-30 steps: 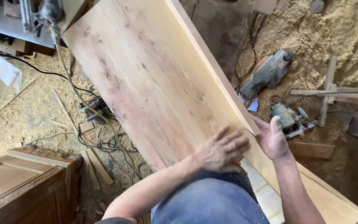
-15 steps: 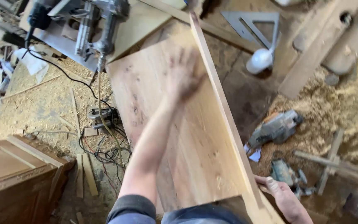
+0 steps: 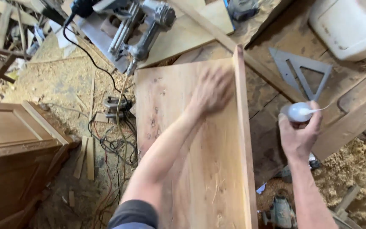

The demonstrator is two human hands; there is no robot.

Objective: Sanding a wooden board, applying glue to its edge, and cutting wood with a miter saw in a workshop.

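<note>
Head view: left hand (image 3: 212,91) rubs board (image 3: 191,169), sawdust floor (image 3: 352,169).

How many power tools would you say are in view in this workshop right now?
3: a nail gun at top centre, a small tool among floor cables, and a grey tool in sawdust at the bottom edge. Clutter may hide more.

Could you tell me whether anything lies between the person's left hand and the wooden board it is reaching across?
Nothing visible does. The left hand lies flat on the bare face of the wooden board, near its far end beside the raised edge strip. The right hand is off to the side, holding a small white bottle.
</note>
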